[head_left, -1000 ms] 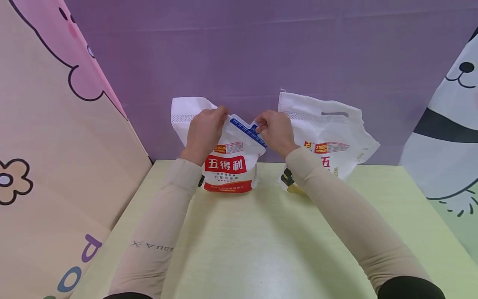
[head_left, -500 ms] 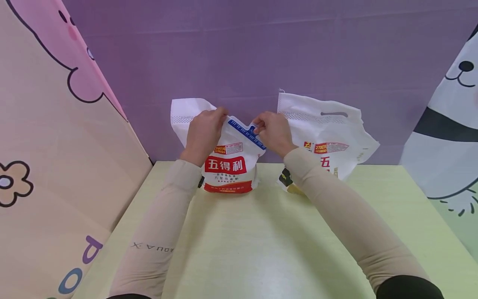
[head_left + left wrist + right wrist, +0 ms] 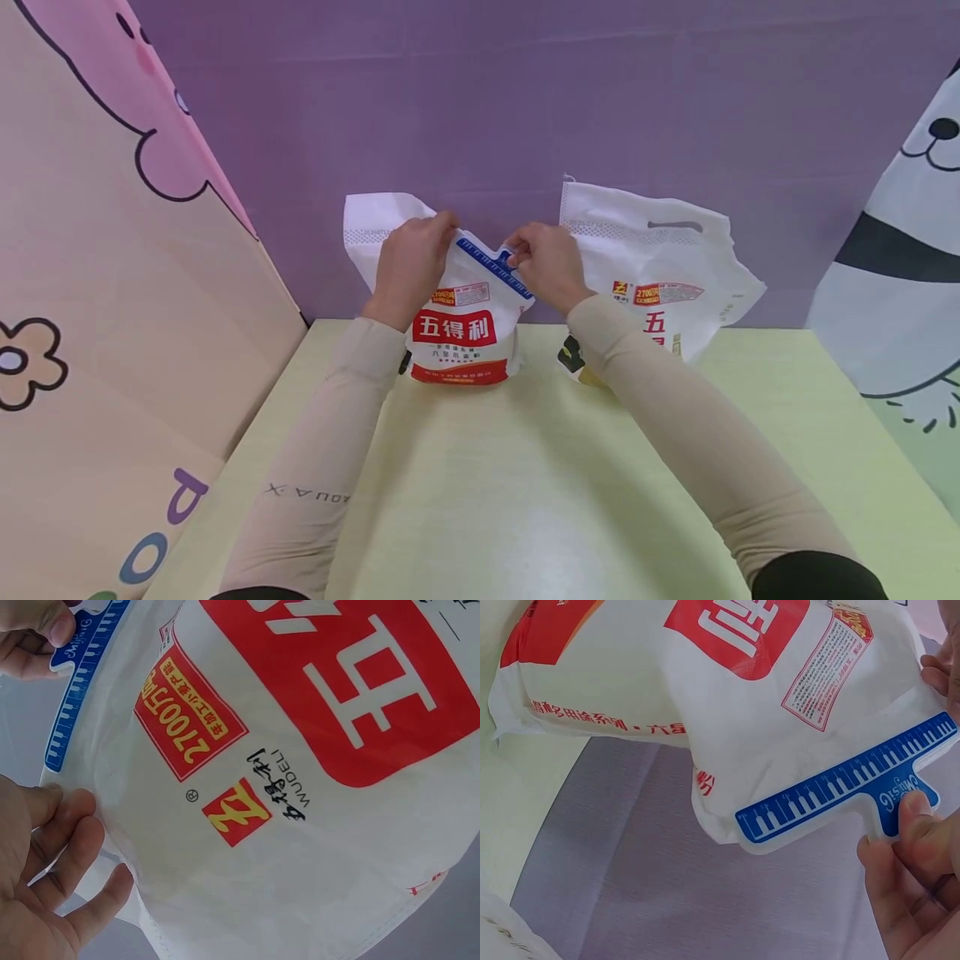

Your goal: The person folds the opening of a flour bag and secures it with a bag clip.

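A white flour bag (image 3: 453,329) with red labels stands near the back of the table, its top leaning left. Across its gathered neck sits a blue clip (image 3: 493,267) with a piano-key pattern, slanting down to the right. My left hand (image 3: 411,262) pinches the bag's neck at the clip's upper left end; in the left wrist view its fingers (image 3: 67,832) bend against the white material. Thumb and fingers of my right hand (image 3: 553,262) pinch the clip's handle, marked "Music" in the right wrist view, where the clip's bar (image 3: 847,784) lies along the bag.
A second white flour bag (image 3: 645,250) with a cut-out handle stands to the right, partly behind my right forearm. The pale table (image 3: 480,475) meets a purple backdrop (image 3: 480,100). Cartoon-printed panels flank both sides.
The clip and my right hand have shifted very slightly left. My left hand keeps its hold on the bag's neck, and both bags stand where they were.
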`<control>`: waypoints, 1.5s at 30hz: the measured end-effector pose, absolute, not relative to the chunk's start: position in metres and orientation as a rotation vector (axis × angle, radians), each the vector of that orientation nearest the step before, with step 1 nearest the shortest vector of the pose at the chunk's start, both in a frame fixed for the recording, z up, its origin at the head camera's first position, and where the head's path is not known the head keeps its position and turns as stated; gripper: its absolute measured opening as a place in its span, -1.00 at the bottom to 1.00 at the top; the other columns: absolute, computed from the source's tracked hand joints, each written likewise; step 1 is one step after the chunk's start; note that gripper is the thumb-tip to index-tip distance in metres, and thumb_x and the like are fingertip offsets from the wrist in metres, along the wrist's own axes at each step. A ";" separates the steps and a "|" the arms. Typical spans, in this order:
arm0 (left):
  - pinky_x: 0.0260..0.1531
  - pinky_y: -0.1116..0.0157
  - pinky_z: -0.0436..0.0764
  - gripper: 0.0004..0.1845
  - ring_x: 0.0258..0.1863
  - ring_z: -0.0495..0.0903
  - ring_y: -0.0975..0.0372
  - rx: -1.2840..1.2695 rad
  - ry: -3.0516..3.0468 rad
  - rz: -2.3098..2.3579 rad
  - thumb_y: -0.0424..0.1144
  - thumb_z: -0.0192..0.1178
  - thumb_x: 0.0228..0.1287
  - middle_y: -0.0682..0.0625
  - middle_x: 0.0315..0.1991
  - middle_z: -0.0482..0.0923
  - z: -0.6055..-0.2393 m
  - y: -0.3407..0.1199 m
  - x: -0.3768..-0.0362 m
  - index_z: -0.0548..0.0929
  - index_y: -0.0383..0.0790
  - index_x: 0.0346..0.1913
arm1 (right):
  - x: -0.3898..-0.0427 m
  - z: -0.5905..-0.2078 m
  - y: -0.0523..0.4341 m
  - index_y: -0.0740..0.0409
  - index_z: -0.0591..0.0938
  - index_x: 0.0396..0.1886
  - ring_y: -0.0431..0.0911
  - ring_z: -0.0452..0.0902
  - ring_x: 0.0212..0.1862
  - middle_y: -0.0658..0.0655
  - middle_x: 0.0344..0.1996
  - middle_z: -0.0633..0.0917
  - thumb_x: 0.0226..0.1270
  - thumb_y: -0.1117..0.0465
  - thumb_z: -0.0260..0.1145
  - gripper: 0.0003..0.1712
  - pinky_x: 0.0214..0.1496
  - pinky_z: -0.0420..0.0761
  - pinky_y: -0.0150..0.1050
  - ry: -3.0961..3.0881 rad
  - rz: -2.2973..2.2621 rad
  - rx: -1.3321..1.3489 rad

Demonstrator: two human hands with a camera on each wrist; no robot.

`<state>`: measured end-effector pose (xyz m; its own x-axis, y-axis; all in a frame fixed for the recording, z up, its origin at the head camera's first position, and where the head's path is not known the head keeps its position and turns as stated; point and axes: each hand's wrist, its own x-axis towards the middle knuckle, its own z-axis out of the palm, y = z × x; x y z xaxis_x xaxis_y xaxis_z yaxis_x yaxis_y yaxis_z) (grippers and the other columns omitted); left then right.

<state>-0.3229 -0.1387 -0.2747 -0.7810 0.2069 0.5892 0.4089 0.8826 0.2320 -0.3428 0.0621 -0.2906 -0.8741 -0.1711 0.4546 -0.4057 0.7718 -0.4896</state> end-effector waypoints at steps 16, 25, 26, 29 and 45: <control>0.02 0.01 0.73 -0.72 0.03 0.74 -0.01 -0.449 -2.475 -0.464 -0.16 0.16 0.51 -0.09 0.08 0.75 -0.275 -0.137 -0.323 0.63 -0.09 0.18 | -0.343 -0.291 0.063 0.21 0.76 -0.01 0.03 0.73 -0.13 0.18 -0.12 0.78 0.32 0.38 0.33 -0.73 0.01 0.75 -0.11 -2.595 0.812 0.434; 0.06 -0.01 0.71 -0.71 0.08 0.73 -0.02 -0.428 -2.496 -0.449 -0.15 0.15 0.52 -0.09 0.10 0.74 -0.275 -0.136 -0.322 0.62 -0.05 0.20 | -0.340 -0.291 0.064 0.18 0.75 0.05 0.02 0.70 -0.12 0.16 -0.09 0.75 0.35 0.28 0.38 -0.71 -0.02 0.74 -0.14 -2.620 0.774 0.446; 0.07 -0.01 0.71 -0.72 0.09 0.73 -0.02 -0.428 -2.495 -0.446 -0.15 0.15 0.52 -0.09 0.10 0.74 -0.274 -0.136 -0.322 0.62 -0.05 0.19 | -0.340 -0.291 0.065 0.18 0.75 0.05 0.02 0.70 -0.12 0.16 -0.09 0.75 0.35 0.27 0.39 -0.71 -0.02 0.74 -0.14 -2.620 0.775 0.451; 0.07 -0.01 0.71 -0.72 0.09 0.73 -0.02 -0.430 -2.491 -0.444 -0.15 0.15 0.52 -0.08 0.10 0.74 -0.275 -0.135 -0.322 0.62 -0.05 0.19 | -0.339 -0.291 0.065 0.17 0.74 0.08 0.02 0.69 -0.11 0.15 -0.07 0.74 0.36 0.24 0.41 -0.68 -0.01 0.73 -0.14 -2.625 0.794 0.456; 0.02 0.01 0.73 -0.71 0.04 0.75 -0.02 -0.432 -2.469 -0.454 -0.13 0.13 0.53 -0.10 0.08 0.74 -0.278 -0.137 -0.323 0.61 -0.04 0.20 | -0.325 -0.299 0.071 0.08 0.60 0.30 0.02 0.66 0.05 0.14 0.17 0.68 0.49 0.11 0.30 -0.55 0.12 0.70 -0.09 -2.640 0.890 0.438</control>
<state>-0.3232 -0.1372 -0.2782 -0.7761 0.2011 0.5976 0.4003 0.8894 0.2206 -0.3249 0.0714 -0.2994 -0.9019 -0.1834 0.3911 -0.3828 0.7589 -0.5268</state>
